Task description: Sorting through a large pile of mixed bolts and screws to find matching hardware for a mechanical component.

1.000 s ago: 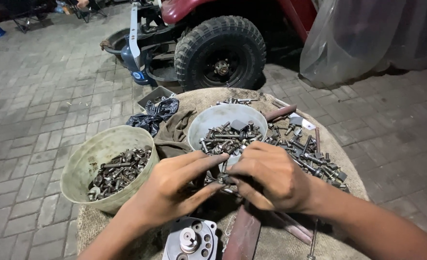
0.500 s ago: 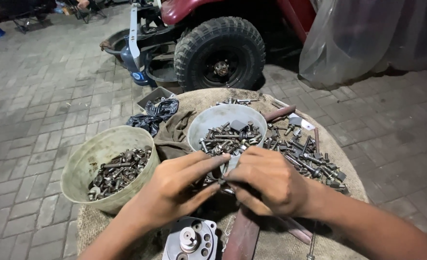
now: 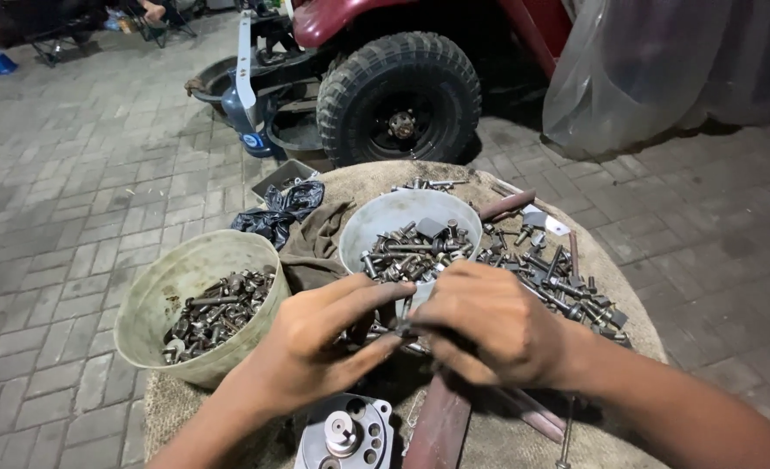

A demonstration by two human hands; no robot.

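Right now your left hand (image 3: 320, 339) and right hand (image 3: 489, 326) are meeting at the middle of the sacking-covered round table (image 3: 524, 443), fingertips pinching together over a small metal part (image 3: 402, 328) that is mostly hidden between them; what kind of piece it is cannot be told. Both hands are curling closed around it, left fingers stretching across to the right knuckles. Just beyond your fingers, the grey bowl of bolts (image 3: 406, 239) is sitting toward the table's far edge, with loose bolts and nuts (image 3: 558, 278) spreading to its right side. At the left edge, the pale green bucket (image 3: 198, 304) is holding more rusty bolts. A machined metal housing (image 3: 346, 434) is lying at the near edge, below your wrists. Past the table, a knobbly tyre (image 3: 398, 95) is standing on the paving.
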